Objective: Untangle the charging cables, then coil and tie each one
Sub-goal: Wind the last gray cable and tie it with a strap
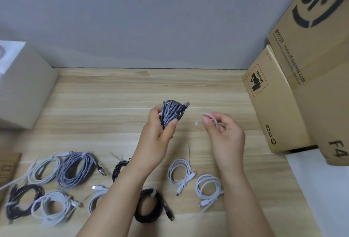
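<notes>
L hand (158,129) grips coiled grey cable (171,113); R hand (224,133) pinches white tie (211,118). Boxes read "PICO" (272,102), "www.sf-express.com" (309,34).

Body in view: two arms, each shown from forearm to fingertips.

1. Left forearm (117,199): bare along its whole visible length, up to the left hand (156,133). The wrist is plain.
2. Right forearm (245,199): bare likewise, up to the right hand (224,133). The wrist is plain.
3. Hands: bare, with slender fingers.
4. Nails: the left thumbnail (174,122) is trimmed short, rounded, and of a natural, unvarnished finish. The right thumbnail (205,120) matches it.
5. Image quality: the right fingertips are slightly blurred, so finer detail there cannot be read.
</notes>
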